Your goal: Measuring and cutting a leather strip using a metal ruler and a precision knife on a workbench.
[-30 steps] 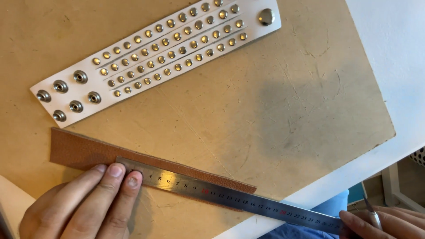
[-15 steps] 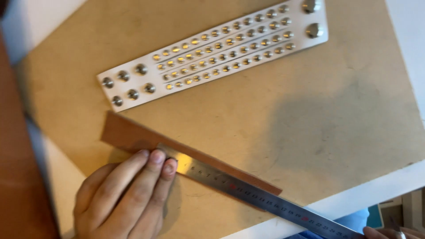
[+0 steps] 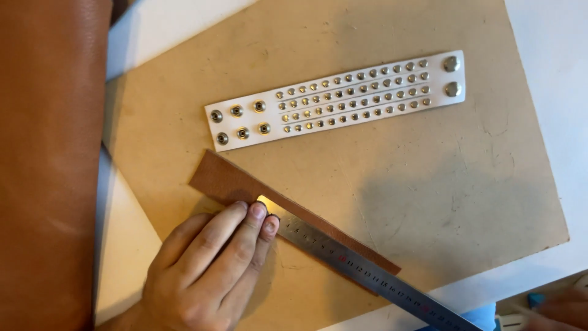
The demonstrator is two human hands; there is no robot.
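Your left hand [image 3: 205, 270] presses flat, holding nothing, on the steel ruler [image 3: 361, 270] over the brown leather strip [image 3: 226, 181]; right hand is hidden.

Steel ruler [image 3: 367, 270]: bright metal, smooth, with a glare spot at its near end
Brown strip [image 3: 245, 187]: leather, matt, finely grained
White cuff [image 3: 337, 101]: smooth leather-like band, slight sheen, set with rows of shiny metal studs and snap fasteners
Work board [image 3: 429, 202]: tan fibreboard or card, matt, scuffed and stained
Large hide [image 3: 49, 165]: reddish-brown leather, smooth, softly glossy
Table [image 3: 551, 37]: white, plain, smooth
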